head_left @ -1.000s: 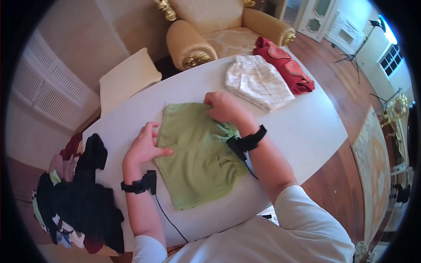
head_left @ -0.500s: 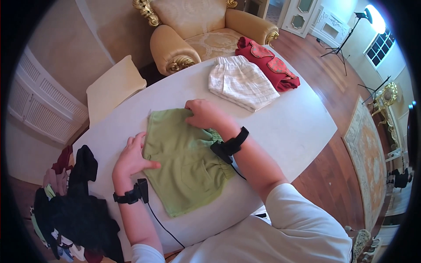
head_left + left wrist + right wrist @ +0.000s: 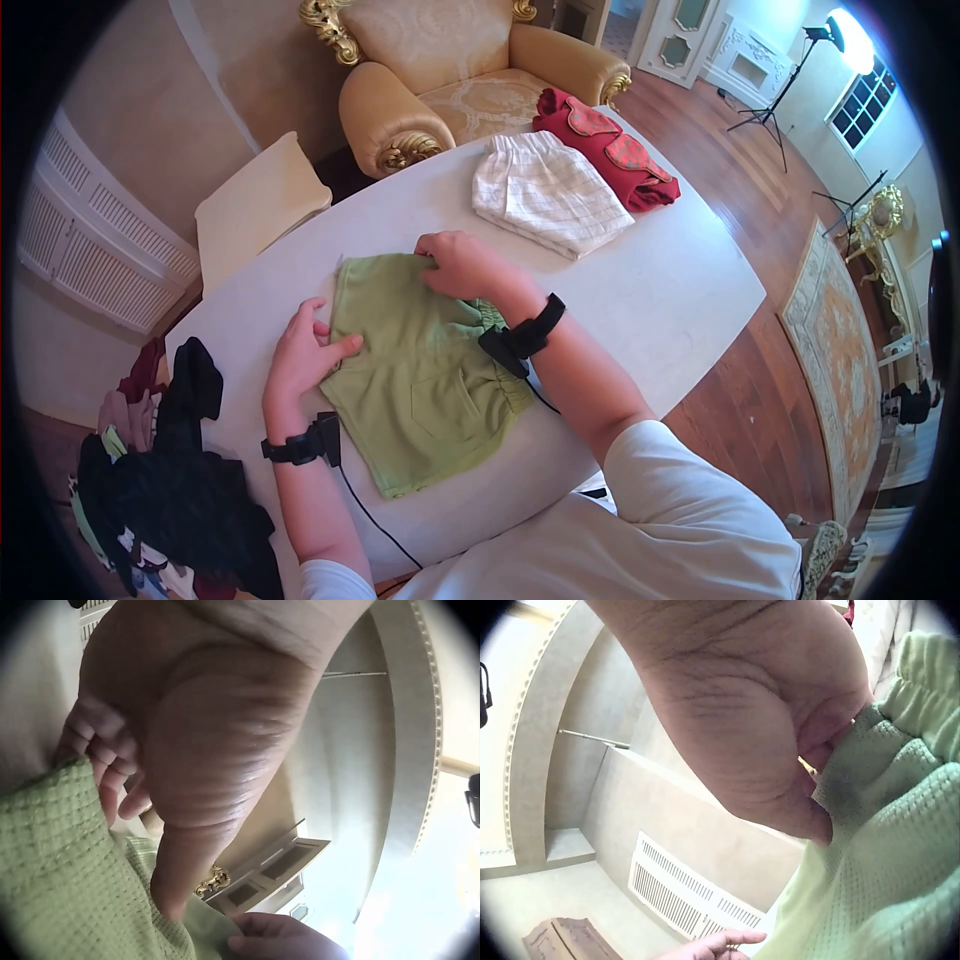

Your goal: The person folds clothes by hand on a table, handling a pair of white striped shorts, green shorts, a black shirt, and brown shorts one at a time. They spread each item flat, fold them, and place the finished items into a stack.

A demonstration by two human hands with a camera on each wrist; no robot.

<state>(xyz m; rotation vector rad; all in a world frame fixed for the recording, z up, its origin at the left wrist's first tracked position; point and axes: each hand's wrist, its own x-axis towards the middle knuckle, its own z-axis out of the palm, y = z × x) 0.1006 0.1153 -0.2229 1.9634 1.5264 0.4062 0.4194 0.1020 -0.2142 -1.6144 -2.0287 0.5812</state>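
Note:
A pair of green shorts lies spread on the white table, its gathered elastic waistband toward the right. My left hand is at the left hem, thumb over the cloth and fingers curled at its edge. The left wrist view shows the textured green cloth between that thumb and the fingers. At the far side of the shorts, my right hand pinches the edge near the waistband. The right wrist view has its thumb on the cloth, the fingertips partly hidden behind.
White checked shorts and a rolled red garment lie at the table's far right. A heap of dark and mixed clothes sits at the left edge. Beyond the table stand a gold armchair and a cream chair.
The head view has shifted, moving the scene left in it. My left hand's fingers have drawn in at the hem, and its thumb has moved slightly up the cloth. The right hand keeps its hold.

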